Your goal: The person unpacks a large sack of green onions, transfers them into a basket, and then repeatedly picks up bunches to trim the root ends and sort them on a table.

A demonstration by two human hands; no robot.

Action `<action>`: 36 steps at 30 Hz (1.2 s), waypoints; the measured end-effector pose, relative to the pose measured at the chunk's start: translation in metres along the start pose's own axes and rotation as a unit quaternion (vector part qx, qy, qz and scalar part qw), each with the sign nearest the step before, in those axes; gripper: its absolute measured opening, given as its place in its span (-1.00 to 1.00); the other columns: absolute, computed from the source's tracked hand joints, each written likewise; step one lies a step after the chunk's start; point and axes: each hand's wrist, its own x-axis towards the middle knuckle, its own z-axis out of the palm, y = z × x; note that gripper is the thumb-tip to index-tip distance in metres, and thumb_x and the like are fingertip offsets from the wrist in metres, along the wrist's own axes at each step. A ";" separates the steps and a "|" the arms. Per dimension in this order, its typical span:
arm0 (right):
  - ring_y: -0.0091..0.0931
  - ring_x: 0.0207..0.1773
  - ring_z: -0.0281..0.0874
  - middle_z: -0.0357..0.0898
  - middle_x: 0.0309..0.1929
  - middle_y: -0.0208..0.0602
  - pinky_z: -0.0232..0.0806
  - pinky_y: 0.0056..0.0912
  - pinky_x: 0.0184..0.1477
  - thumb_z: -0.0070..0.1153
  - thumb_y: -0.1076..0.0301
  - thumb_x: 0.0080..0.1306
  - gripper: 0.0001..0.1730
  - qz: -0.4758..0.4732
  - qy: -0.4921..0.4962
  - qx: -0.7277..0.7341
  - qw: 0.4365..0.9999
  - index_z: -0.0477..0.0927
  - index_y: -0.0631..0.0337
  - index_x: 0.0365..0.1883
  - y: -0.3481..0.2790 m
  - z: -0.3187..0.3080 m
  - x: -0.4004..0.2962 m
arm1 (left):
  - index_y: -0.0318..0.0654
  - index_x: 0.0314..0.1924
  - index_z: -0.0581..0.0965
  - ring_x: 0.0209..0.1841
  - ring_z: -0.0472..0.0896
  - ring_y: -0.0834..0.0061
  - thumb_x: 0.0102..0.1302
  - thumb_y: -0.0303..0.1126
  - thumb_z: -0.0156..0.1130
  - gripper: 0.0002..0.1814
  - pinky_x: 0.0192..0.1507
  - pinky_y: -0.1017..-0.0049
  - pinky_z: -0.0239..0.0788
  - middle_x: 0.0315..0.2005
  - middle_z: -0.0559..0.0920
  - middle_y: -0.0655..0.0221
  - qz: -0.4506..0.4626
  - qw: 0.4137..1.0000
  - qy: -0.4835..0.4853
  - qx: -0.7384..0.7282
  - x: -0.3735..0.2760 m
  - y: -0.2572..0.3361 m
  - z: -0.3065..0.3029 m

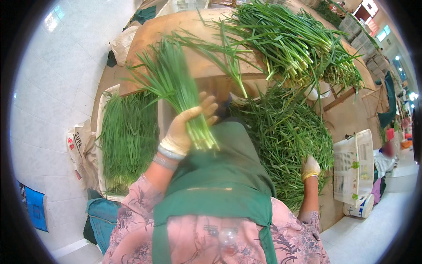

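A bunch of long green leaves with pale stem ends, like garlic chives (176, 76), lies across my gloved left hand (191, 123). The thumb is over the stems and the fingers are spread beneath; the bunch is slightly blurred. My gloved right hand (310, 167) is low at the right, at the edge of a big heap of loose green leaves (283, 132). Its fingertips are partly hidden, so I cannot tell if it holds any. A few loose stalks (235, 66) lie on the wooden table (204, 24) and hang over its near edge.
A large pile of similar stalks (283, 39) covers the table's right part. At the left stands a white crate (99, 132) filled with laid-out leaves, beside a printed sack (84, 151) and a tiled wall. White plastic crates (352, 165) and a bucket (359, 208) stand at the right.
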 end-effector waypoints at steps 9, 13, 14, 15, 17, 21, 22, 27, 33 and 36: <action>-0.57 -0.16 0.61 0.68 -0.19 -0.24 0.44 -0.47 -0.08 0.11 0.15 0.48 -0.57 -0.397 -0.294 0.567 0.659 0.57 0.24 0.17 -0.230 -0.079 -0.106 | -0.21 0.41 0.30 0.22 0.57 0.25 0.38 -0.59 0.10 -0.40 0.33 0.02 0.38 0.16 0.61 0.25 0.011 1.000 0.015 0.013 -0.003 -0.002 -0.005; -0.65 -0.26 0.58 0.67 -0.27 -0.38 0.44 -0.55 -0.15 0.08 0.23 0.51 -0.65 -0.323 -0.387 0.554 0.663 0.62 0.26 0.13 -0.227 -0.075 -0.102 | -0.24 0.36 0.36 0.18 0.60 0.22 0.35 -0.61 0.12 -0.43 0.33 -0.09 0.33 -0.07 0.73 0.33 0.029 0.998 0.046 0.011 -0.010 0.003 0.004; -0.64 -0.26 0.59 0.68 -0.26 -0.41 0.45 -0.55 -0.13 0.07 0.25 0.51 -0.66 -0.299 -0.408 0.536 0.676 0.64 0.29 0.10 -0.215 -0.074 -0.097 | -0.24 0.36 0.36 0.18 0.60 0.22 0.35 -0.61 0.12 -0.44 0.33 -0.09 0.33 -0.07 0.72 0.32 0.039 0.998 0.045 0.016 -0.014 0.007 0.003; -0.64 -0.30 0.58 0.67 -0.29 -0.42 0.45 -0.54 -0.18 0.07 0.25 0.51 -0.67 -0.305 -0.343 0.528 0.715 0.65 0.29 0.07 -0.199 -0.070 -0.095 | -0.24 0.36 0.37 0.18 0.60 0.22 0.35 -0.61 0.12 -0.44 0.33 -0.09 0.33 -0.06 0.72 0.32 0.050 0.998 0.043 0.018 -0.016 0.010 0.003; -0.65 -0.40 0.54 0.66 -0.33 -0.41 0.43 -0.49 -0.33 0.07 0.26 0.51 -0.69 -0.392 -0.108 0.464 0.787 0.68 0.26 0.05 -0.139 -0.040 -0.065 | -0.26 0.36 0.37 0.18 0.61 0.26 0.36 -0.61 0.10 -0.45 0.34 -0.07 0.33 -0.06 0.72 0.31 0.062 0.998 0.028 0.003 -0.007 0.008 0.004; -0.20 -0.20 0.65 0.71 -0.16 -0.09 0.47 -0.16 -0.16 0.12 0.16 0.41 -0.66 -0.134 -0.032 0.058 0.989 0.68 0.15 0.02 -0.004 0.014 0.006 | -0.26 0.44 0.23 0.06 0.68 0.39 0.38 -0.57 0.12 -0.36 0.36 0.03 0.36 -0.07 0.72 0.36 0.087 0.996 -0.015 -0.006 -0.006 0.041 0.003; -0.17 -0.10 0.63 0.69 -0.10 -0.06 0.46 -0.11 -0.08 0.12 0.15 0.40 -0.65 -0.129 -0.057 0.026 0.990 0.67 0.15 0.02 -0.001 0.008 0.005 | -0.24 0.49 0.16 -0.08 0.66 0.53 0.41 -0.55 0.12 -0.32 0.25 0.18 0.46 -0.10 0.65 0.41 0.073 0.997 -0.001 -0.023 -0.011 0.048 0.015; -0.12 -0.08 0.67 0.70 -0.12 -0.06 0.50 -0.13 -0.05 0.09 0.14 0.41 -0.66 -0.352 0.112 0.313 0.875 0.65 0.14 0.01 -0.157 -0.088 -0.048 | -0.24 0.45 0.23 -0.37 0.35 0.69 0.49 -0.52 0.06 -0.44 -0.14 0.54 0.44 -0.19 0.49 0.41 0.063 0.996 -0.048 -0.046 -0.008 0.063 0.043; -0.07 -0.21 0.66 0.68 -0.30 0.05 0.49 -0.09 -0.14 0.12 0.03 0.42 -0.60 -0.294 0.156 0.406 0.851 0.62 0.25 -0.20 -0.286 -0.124 0.020 | -0.29 0.07 0.52 -0.29 0.61 0.55 0.37 -0.54 0.27 -0.71 -0.18 0.48 0.55 -0.11 0.67 0.30 0.030 0.988 0.132 0.073 0.027 0.006 0.015; -0.07 -0.22 0.65 0.68 -0.30 0.02 0.48 -0.09 -0.15 0.14 0.12 0.41 -0.67 -0.329 0.145 0.510 0.781 0.62 0.25 -0.23 -0.293 -0.116 0.012 | -0.27 0.05 0.54 -0.19 0.67 0.49 0.36 -0.51 0.29 -0.73 -0.14 0.42 0.59 -0.03 0.68 0.23 0.039 0.982 0.156 0.101 0.035 -0.001 0.014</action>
